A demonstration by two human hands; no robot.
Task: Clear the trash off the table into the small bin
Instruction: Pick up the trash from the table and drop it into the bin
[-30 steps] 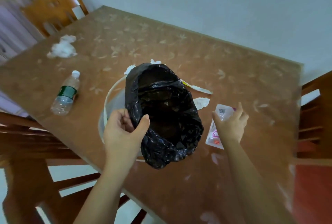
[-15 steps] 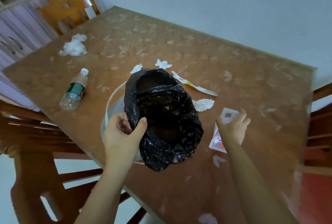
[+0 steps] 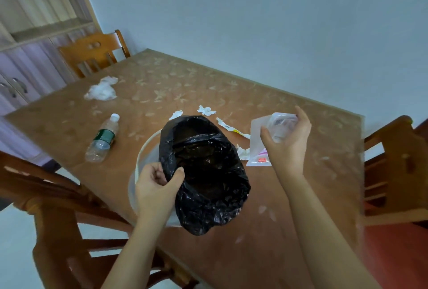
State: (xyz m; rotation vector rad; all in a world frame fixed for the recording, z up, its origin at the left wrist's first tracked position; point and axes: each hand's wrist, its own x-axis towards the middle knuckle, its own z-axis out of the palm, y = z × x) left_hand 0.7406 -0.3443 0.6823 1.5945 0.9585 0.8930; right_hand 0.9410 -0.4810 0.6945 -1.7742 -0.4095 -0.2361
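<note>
A small white bin (image 3: 143, 156) lined with a black bag (image 3: 208, 180) stands near the table's front edge. My left hand (image 3: 157, 186) pinches the bag's near rim and holds it open. My right hand (image 3: 287, 142) is raised to the right of the bin, shut on a clear plastic packet (image 3: 259, 140) with a red mark at its bottom. Small white paper scraps (image 3: 206, 110) and a torn white and yellow wrapper (image 3: 231, 127) lie just behind the bin. A crumpled tissue (image 3: 243, 153) lies between bin and packet.
An empty plastic water bottle (image 3: 103, 138) lies left of the bin. A crumpled white tissue pile (image 3: 102, 89) sits at the far left of the brown table (image 3: 278, 207). Wooden chairs stand at the far left (image 3: 92, 52), near left (image 3: 46, 196) and right (image 3: 393, 168).
My right hand has lifted the clear packet off the table and raised it beside the bin. My left hand keeps its hold on the bag. The camera has tilted up.
</note>
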